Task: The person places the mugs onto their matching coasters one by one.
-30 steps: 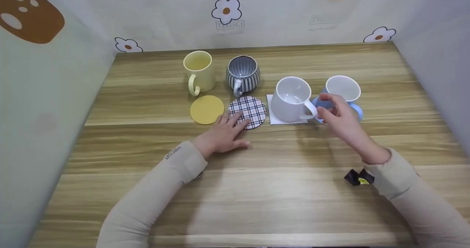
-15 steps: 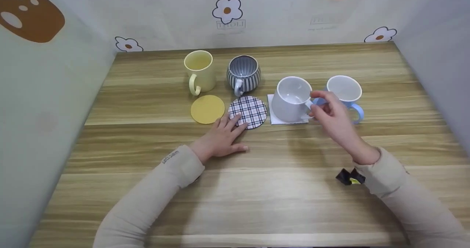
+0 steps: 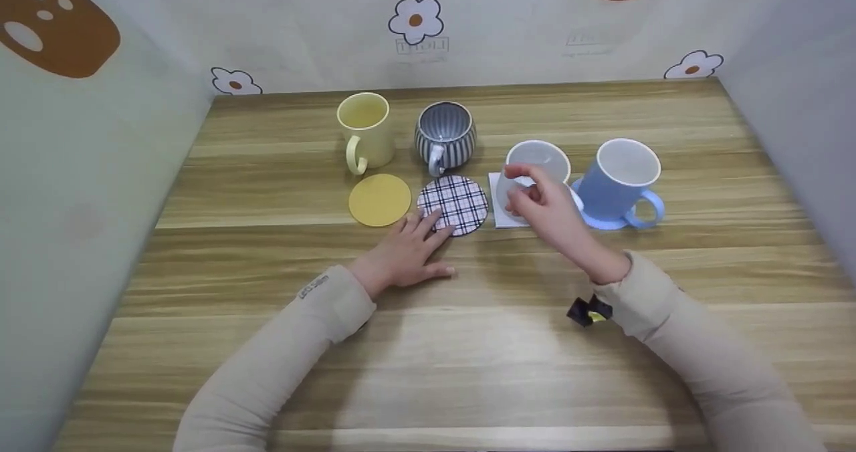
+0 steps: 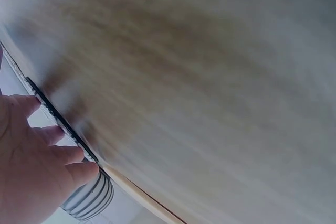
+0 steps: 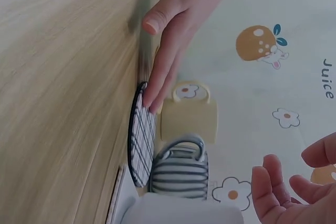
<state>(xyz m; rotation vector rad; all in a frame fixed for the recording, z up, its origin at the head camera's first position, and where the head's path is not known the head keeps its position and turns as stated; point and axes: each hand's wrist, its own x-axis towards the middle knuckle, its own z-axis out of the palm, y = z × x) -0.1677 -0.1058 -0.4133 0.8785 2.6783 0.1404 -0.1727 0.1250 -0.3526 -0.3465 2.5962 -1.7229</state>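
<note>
My left hand (image 3: 409, 253) rests with spread, straight fingers on the near edge of the round plaid coaster (image 3: 463, 199). In the right wrist view its fingertips touch the coaster's top. My right hand (image 3: 560, 216) hovers in front of the white mug (image 3: 540, 156), thumb and fingers bent apart with nothing between them, hiding much of the mug. This mug stands upright on a white square coaster (image 3: 497, 216). Behind the plaid coaster is a grey striped mug (image 3: 461, 150), its handle facing me. A round yellow coaster (image 3: 379, 200) lies left of the plaid one.
A yellow mug (image 3: 376, 146) stands behind the yellow coaster. On the right, a blue mug (image 3: 605, 191) sits on a round blue coaster (image 3: 596, 222). The wooden table (image 3: 481, 372) ends at a patterned wall (image 3: 495, 51) at the back.
My right hand has moved left from beside the blue mug, past the white mug's handle, to in front of the white mug. My left hand has stayed almost still.
</note>
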